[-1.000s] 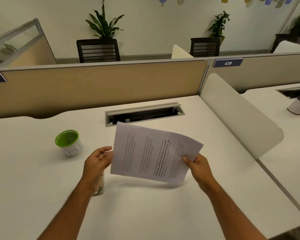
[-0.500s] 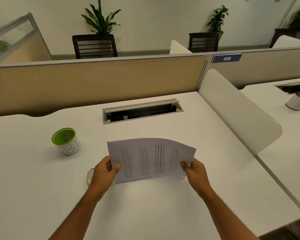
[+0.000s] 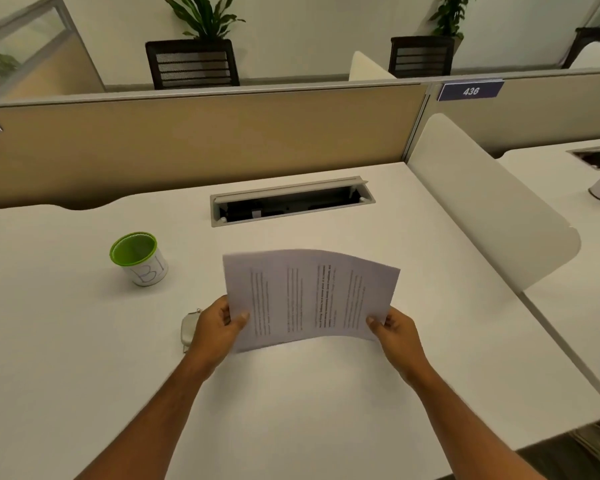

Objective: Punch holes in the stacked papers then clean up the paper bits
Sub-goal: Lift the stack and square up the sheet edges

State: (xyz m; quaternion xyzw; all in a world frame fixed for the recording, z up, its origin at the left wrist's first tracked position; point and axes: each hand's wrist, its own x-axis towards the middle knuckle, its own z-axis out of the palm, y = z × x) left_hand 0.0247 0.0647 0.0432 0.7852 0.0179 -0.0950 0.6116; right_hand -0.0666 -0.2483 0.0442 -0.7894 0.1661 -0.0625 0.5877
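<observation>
A stack of printed papers [image 3: 309,299] stands on its lower long edge on the white desk [image 3: 84,341], bowed slightly toward me. My left hand [image 3: 219,325] grips its left edge, thumb on the front. My right hand [image 3: 397,332] grips the right edge the same way. A small silver hole punch [image 3: 187,329] lies on the desk just left of my left hand, mostly hidden behind it.
A white cup with a green rim [image 3: 139,258] stands at the left. An open cable tray [image 3: 291,200] is set into the desk behind the papers. A tan partition [image 3: 201,147] closes the back; a white divider [image 3: 482,202] bounds the right.
The papers went from held tilted in the air to standing on their lower edge on the desk. Both hands dropped with them and keep their grip.
</observation>
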